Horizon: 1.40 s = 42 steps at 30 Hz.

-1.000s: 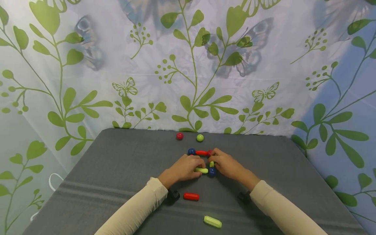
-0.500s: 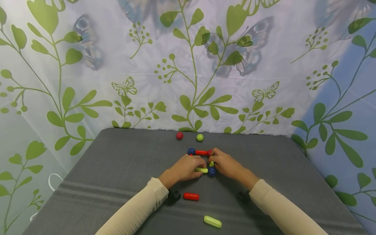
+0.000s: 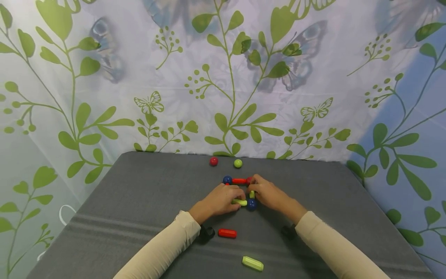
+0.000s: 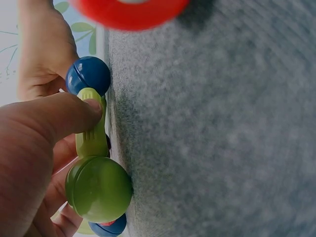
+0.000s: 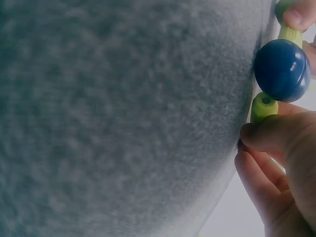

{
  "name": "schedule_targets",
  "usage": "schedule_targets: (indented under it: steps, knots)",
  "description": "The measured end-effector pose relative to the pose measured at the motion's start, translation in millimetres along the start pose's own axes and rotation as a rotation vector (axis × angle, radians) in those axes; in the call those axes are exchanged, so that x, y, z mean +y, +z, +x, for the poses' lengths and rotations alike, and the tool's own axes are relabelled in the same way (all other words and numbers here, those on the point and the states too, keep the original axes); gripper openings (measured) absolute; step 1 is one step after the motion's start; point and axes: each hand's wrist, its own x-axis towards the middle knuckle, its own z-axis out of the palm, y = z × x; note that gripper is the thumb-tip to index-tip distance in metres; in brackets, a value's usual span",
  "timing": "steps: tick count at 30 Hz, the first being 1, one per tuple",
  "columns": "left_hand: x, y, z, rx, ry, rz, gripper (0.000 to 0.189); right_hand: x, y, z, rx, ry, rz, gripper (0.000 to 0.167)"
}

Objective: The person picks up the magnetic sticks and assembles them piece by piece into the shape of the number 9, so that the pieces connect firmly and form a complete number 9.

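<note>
Grey table [image 3: 153, 186], leafy backdrop [image 3: 167, 85]. Mid-frame, left hand [image 3: 221, 198] pinches a green rod [image 3: 240, 202] lying crosswise, blue ball [image 3: 251, 204] at its right end. Right hand [image 3: 271, 194] pinches a second green rod [image 5: 264, 109] pointing down-frame at that ball; contact unclear.

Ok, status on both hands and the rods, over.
Left hand pinches green rod, blue ball at its end. Right hand grips second green rod. Loose red rod nearby, apparently not in the way.
</note>
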Motion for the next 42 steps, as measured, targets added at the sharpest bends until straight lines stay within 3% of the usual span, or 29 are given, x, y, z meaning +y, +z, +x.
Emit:
schedule_targets:
  steps: [16, 30, 36, 42]
  knots:
    - [3.0, -3.2, -1.4, -0.012, -0.039, 0.005, 0.015, -6, -4, 0.9, 0.013, -0.004, 0.043, 0.03]
    - [2.3, -0.2, -0.8, 0.006, -0.021, 0.017, 0.014, -3, -3, -1.9, 0.021, -0.011, 0.045, 0.032]
    - [2.2, 0.8, 1.1, -0.009, -0.029, 0.015, 0.014, -3, -6, -10.9, 0.015, 0.013, 0.045, 0.03]
    - [-0.5, 1.5, 1.5, -0.017, -0.044, 0.025, 0.014, -15, -15, -34.0, -0.028, 0.058, 0.052, 0.032]
